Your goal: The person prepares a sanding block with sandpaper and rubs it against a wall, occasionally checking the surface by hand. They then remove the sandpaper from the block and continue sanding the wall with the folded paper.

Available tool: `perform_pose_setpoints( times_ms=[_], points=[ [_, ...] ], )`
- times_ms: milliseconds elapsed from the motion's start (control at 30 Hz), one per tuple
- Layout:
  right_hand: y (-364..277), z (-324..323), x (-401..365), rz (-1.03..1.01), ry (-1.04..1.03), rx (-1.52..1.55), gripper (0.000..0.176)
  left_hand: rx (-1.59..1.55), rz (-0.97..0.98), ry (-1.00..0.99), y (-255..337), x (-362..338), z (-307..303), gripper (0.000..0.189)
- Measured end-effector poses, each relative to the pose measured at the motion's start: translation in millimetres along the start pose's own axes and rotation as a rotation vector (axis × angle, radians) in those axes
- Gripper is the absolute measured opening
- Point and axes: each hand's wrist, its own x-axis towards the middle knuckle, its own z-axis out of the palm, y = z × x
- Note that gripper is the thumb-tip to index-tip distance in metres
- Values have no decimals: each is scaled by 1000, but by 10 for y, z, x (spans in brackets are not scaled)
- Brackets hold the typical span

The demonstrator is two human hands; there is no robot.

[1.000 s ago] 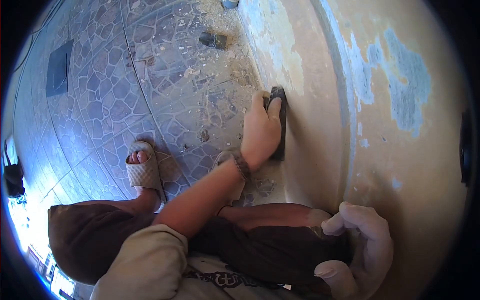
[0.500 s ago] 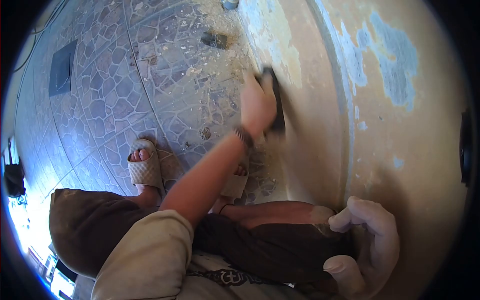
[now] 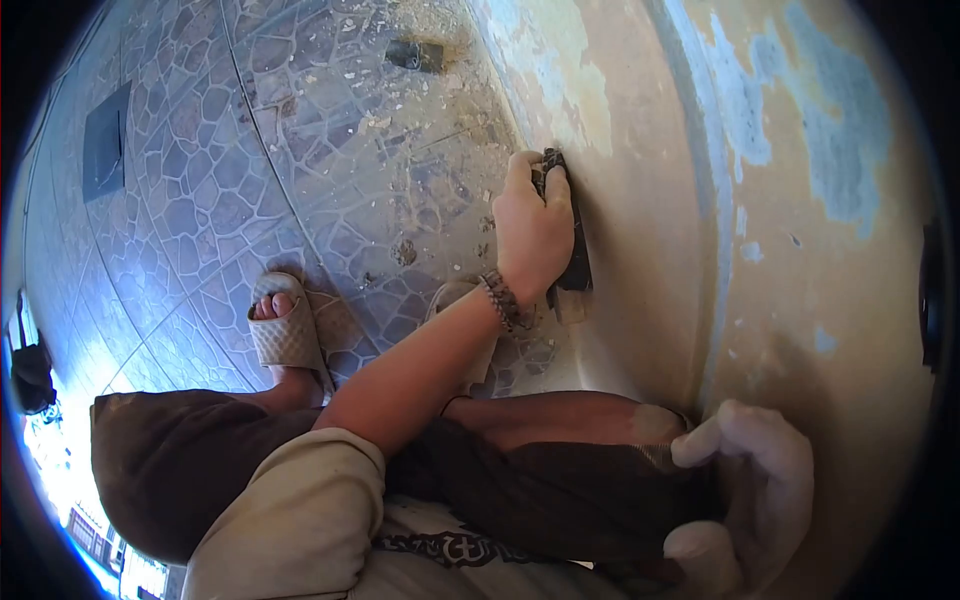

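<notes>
Beside the lower wall, my left hand point(image 3: 535, 235) is closed around a long black tool point(image 3: 575, 250) whose side lies against or very near the wall surface. A pale piece shows at the tool's lower end. The palm side of the grip is hidden. My right hand point(image 3: 765, 475), pale and dusty-looking, is at the lower right near the dark shorts. Its fingers curve with a gap between them and the thumb, and nothing shows between them. The wall point(image 3: 640, 220) has peeling paint and bluish bare patches.
Stone-patterned floor point(image 3: 200, 150) spreads to the left, with debris near the wall base. A dark hole point(image 3: 415, 55) and a dark square plate point(image 3: 106, 142) are in the floor. Slippered feet point(image 3: 285, 330) stand below. A dark object point(image 3: 930, 300) is at the right edge.
My left hand and the black tool have moved slightly down and right along the wall. The view has shifted a little. My right hand keeps its curved pose.
</notes>
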Motion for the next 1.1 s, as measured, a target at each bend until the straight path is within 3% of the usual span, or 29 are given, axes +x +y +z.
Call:
perform_pose_setpoints(
  times_ms=[33, 133, 333, 467, 567, 700, 800, 867, 967, 1100],
  points=[
    [-50, 16, -12, 91, 47, 67, 76, -48, 95, 44, -93, 0, 44, 27],
    [-116, 45, -7, 194, 90, 163, 75, -92, 36, 161, -184, 6, 128, 32],
    [-85, -57, -25, 98, -22, 3, 72, -129, 39, 152, -172, -143, 188, 32],
    [-40, -184, 54, -84, -212, -94, 61, 7, 139, 169, -106, 944, 78, 36],
    [-70, -170, 84, -90, -186, -69, 60, -73, 92, 193, 15, 954, 49, 38],
    [-69, -124, 163, -98, -150, -23, 58, -170, 9, 133, -46, -279, 176, 37],
    [-13, -87, 168, -97, -109, -3, 57, -72, 14, 20, -71, 200, 9, 36],
    [-31, -59, 124, -38, -97, -12, 57, -342, -159, -96, -36, 1088, -94, 35],
    [-141, -80, 179, 42, -118, -54, 56, -124, 110, 168, 40, 1083, 14, 35],
    [-148, -114, 276, 5, -152, -74, 57, -207, 22, 44, 53, -189, 64, 30]
  ],
)
